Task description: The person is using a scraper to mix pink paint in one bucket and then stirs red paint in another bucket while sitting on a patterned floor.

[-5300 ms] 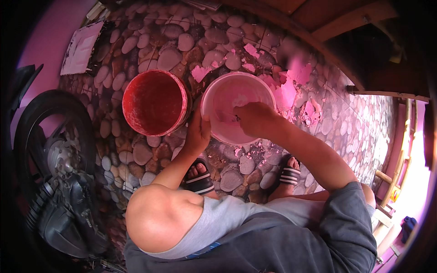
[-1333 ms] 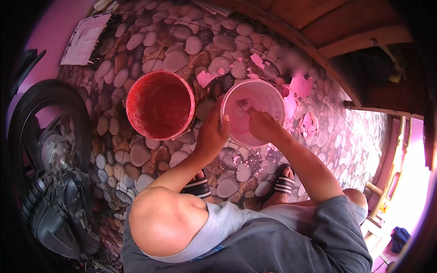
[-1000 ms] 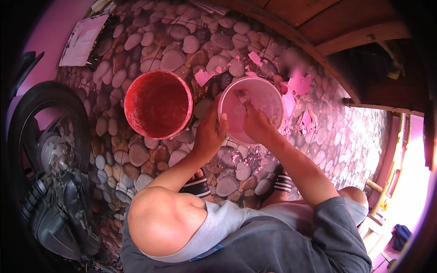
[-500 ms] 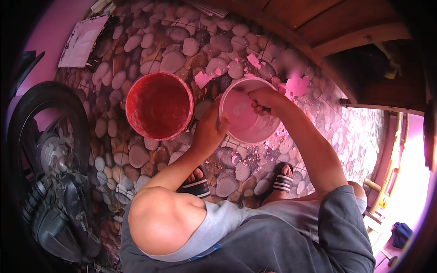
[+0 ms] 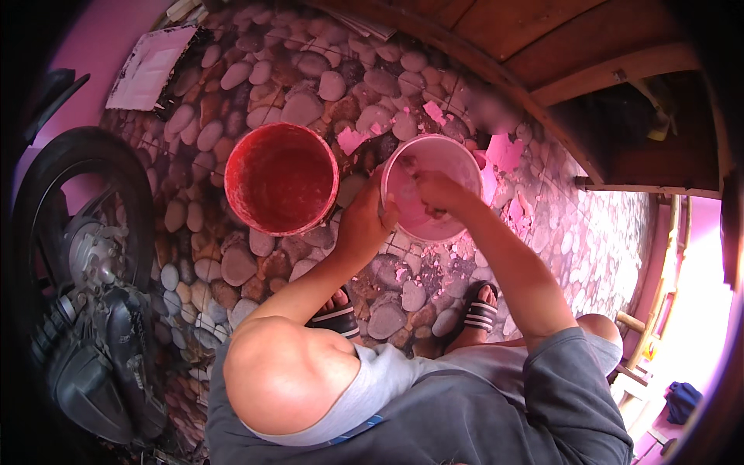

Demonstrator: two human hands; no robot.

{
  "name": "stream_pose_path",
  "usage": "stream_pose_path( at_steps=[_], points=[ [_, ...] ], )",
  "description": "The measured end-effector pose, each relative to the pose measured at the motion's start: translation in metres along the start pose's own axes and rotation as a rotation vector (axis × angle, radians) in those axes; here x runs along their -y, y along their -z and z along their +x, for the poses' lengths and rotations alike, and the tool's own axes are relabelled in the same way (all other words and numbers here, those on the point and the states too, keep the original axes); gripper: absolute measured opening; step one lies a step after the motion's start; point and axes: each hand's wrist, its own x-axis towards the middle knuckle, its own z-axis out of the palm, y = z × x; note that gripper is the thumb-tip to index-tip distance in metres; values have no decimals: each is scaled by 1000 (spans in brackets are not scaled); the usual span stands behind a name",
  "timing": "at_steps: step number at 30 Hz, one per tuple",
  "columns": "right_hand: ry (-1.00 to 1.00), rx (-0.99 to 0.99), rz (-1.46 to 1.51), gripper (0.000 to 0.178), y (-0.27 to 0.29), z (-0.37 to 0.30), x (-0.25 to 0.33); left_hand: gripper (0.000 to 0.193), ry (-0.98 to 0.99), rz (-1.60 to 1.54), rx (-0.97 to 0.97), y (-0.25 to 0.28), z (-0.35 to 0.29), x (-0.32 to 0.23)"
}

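Note:
A pale pink bucket stands on the floor ahead of me. My left hand grips its near-left side, with the thumb at the rim. Inside it, my right hand is closed, and whatever it holds is mostly hidden by the fingers. Pink residue coats the bucket's inner wall and bottom. Just left of it sits a red bucket with whitish smears on its wall; its inside is dark red and shadowed.
Pink flakes lie scattered over the pebble-patterned floor. A motorcycle wheel and engine parts stand at left. A paint-stained white board leans far left. Wooden furniture rises at far right. My sandalled feet are close by.
My right hand has shifted nearer to me within the pale pink bucket. My left hand keeps its hold. The whole view has shifted slightly.

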Motion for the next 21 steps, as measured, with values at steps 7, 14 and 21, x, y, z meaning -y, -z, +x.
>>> stream_pose_path(
  at_steps=[7,14,21],
  points=[
    [337,-325,-512,41,-6,-3,-13,52,-101,36,-90,0,-5,6],
    [248,-170,-616,40,3,-21,12,48,-40,-39,-45,-1,0,-5],
    [323,-12,-770,33,39,-104,50,47,-70,-89,-121,-4,-7,5]
  ],
)
